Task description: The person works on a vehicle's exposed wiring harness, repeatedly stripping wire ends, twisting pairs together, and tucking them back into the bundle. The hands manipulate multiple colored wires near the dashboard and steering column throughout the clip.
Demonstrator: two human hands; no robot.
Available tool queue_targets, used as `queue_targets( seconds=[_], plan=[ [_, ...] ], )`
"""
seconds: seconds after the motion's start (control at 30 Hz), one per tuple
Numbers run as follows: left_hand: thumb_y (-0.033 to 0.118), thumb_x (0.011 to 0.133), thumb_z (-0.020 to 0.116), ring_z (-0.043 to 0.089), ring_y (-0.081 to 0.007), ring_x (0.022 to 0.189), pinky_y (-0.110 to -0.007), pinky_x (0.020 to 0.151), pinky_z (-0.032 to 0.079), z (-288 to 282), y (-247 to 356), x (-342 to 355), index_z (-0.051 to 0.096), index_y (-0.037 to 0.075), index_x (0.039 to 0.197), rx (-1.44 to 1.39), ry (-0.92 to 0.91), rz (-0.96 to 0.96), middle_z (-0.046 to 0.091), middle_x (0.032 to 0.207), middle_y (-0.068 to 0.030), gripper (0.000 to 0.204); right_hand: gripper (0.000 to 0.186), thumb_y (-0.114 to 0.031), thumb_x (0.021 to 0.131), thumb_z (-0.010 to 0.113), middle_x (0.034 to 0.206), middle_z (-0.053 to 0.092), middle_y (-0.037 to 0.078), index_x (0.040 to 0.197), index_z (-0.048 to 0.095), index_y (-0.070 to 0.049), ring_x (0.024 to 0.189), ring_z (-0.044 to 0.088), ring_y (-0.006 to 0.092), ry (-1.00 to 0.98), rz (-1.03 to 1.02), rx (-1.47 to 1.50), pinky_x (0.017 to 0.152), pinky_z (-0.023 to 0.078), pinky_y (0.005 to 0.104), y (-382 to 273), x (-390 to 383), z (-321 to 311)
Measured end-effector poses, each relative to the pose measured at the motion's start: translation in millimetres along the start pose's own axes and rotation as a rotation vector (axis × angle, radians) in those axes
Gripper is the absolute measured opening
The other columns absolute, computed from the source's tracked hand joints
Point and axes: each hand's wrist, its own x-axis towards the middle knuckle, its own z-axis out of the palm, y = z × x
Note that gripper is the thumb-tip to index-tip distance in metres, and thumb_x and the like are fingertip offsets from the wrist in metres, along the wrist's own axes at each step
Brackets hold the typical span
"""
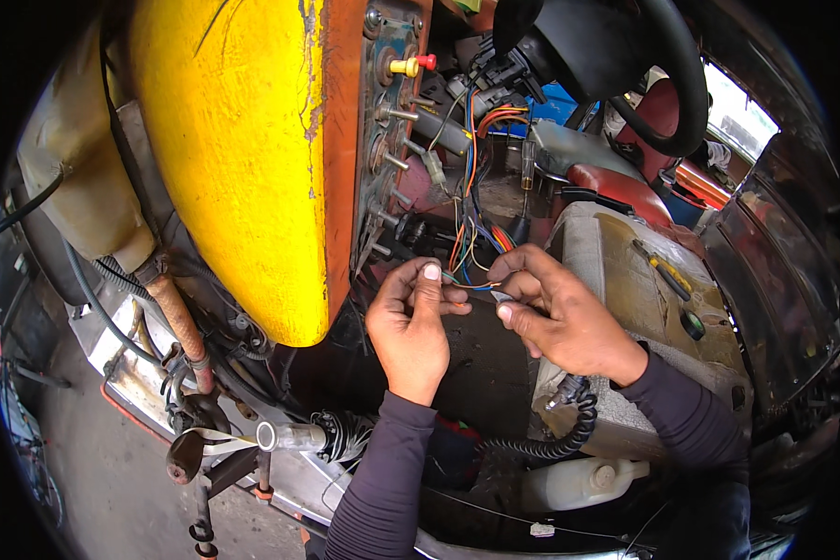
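Observation:
My left hand (pixel 413 322) is closed, its thumb and forefinger pinching thin wires (pixel 474 287) in front of the dashboard. Against the same wires, my right hand (pixel 560 313) is closed too; a small silvery edge (pixel 501 297) shows between its thumb and fingers, too little to tell its kind. The short stretch of wire between both hands has blue and orange strands. Just above, a loose bundle of coloured wires (pixel 467 219) hangs down from the steering column.
Left stands a yellow panel (pixel 224 168) with a row of toggle switches (pixel 397 114). Black-and-yellow pliers (pixel 663 269) and a tape roll (pixel 692 324) lie on the worn seat (pixel 607 252). A steering wheel (pixel 689 84) juts in above; a whitish jug (pixel 579 483) and coiled cable (pixel 574 439) are below.

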Motion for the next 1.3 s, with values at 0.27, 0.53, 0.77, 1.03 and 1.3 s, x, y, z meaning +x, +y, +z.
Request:
queue_targets(
  seconds=[0.27,0.53,0.77,1.03,1.3],
  plan=[
    [0.015,0.107,0.064,0.072,-0.0182,0.073,-0.034,0.063,0.065,3,0,-1,0.067,-0.009,0.114,0.015,0.019,0.007,0.070,0.089,-0.0118,0.024,0.026,0.003,0.103,0.060,0.088,0.059,0.004,0.126,0.049,-0.003,0.062,0.051,0.0078,0.044,-0.050,-0.026,0.054,0.043,0.0244,11,3,3],
    [0.014,0.107,0.064,0.072,-0.0186,0.073,-0.034,0.063,0.065,1,-1,0,0.067,-0.009,0.114,0.022,0.012,0.011,0.070,0.090,-0.0120,0.024,0.023,0.004,0.103,0.059,0.087,0.058,0.003,0.123,0.049,-0.003,0.062,0.050,0.0073,0.043,-0.061,-0.005,0.054,0.043,0.0241,11,3,4],
    [0.014,0.107,0.064,0.072,-0.0189,0.073,-0.033,0.062,0.064,1,0,0,0.067,-0.009,0.114,0.013,0.004,0.012,0.070,0.092,-0.0124,0.024,0.022,0.004,0.103,0.059,0.087,0.059,0.004,0.122,0.050,-0.003,0.063,0.050,0.0072,0.044,-0.084,0.013,0.054,0.043,0.0241,14,4,4],
    [0.014,0.108,0.063,0.072,-0.0167,0.075,-0.032,0.065,0.064,-1,1,-1,0.066,-0.008,0.115,0.008,0.003,-0.002,0.069,0.091,-0.0104,0.024,0.029,0.005,0.101,0.061,0.093,0.062,0.005,0.127,0.050,0.000,0.073,0.056,0.0084,0.048,0.030,0.035,0.065,0.048,0.0266,-2,-1,-2],
    [0.015,0.108,0.063,0.072,-0.0168,0.075,-0.032,0.065,0.064,-1,1,0,0.065,-0.008,0.115,0.014,0.001,-0.005,0.068,0.090,-0.0100,0.024,0.033,0.003,0.101,0.062,0.092,0.066,0.004,0.132,0.051,-0.004,0.066,0.053,0.0061,0.025,0.086,0.024,0.057,0.044,0.0254,2,3,-4]
  ],
)
